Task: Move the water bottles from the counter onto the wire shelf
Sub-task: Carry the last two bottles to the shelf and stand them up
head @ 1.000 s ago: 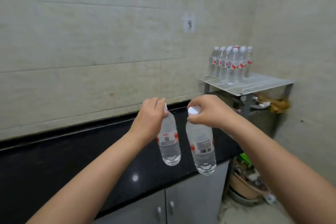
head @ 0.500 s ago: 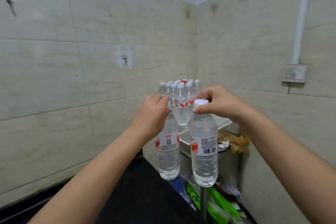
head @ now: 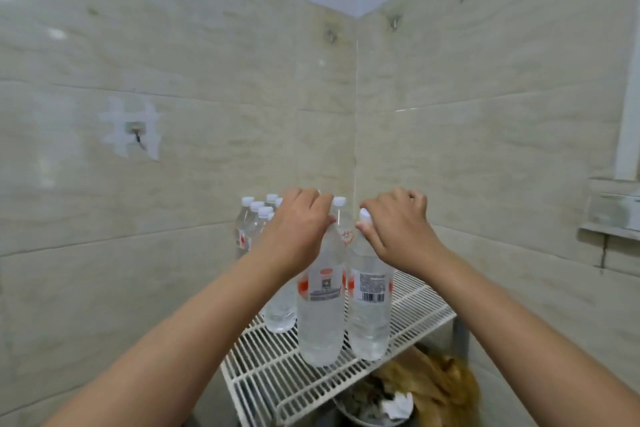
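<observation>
A: Where are the two bottles at this moment?

B: Over the front half of the white wire shelf (head: 420, 314). The left hand (head: 294, 232) is curled over the neck and cap of the left water bottle (head: 320, 319); the right hand (head: 398, 229) pinches the white cap of the right water bottle (head: 369, 315). Both hang upright, side by side, almost touching. I cannot tell whether their bases already rest on the wires or sit just above them.

A: And the rest?

B: A cluster of bottles on the shelf (head: 258, 222) stands at the back, toward the wall corner, just behind the pair.

A: How should the setting-down go?

B: I'd judge it best to lower both straight, so each base lands flat across several wires, not in a gap. Place them just in front of the cluster without knocking it, and keep back from the shelf's front edge. Let go only once each one stands by itself.

A: Anything about the materials that matters?

B: The bottles are clear, thin plastic, round, ribbed toward the bottom, full of water, with red-and-white labels and a barcode on the right one. Full, they are likely steady. The shelf is a coated grid of thin parallel rods, probably a bit slippery. Glossy beige tiled walls (head: 207, 80) close the corner.
</observation>
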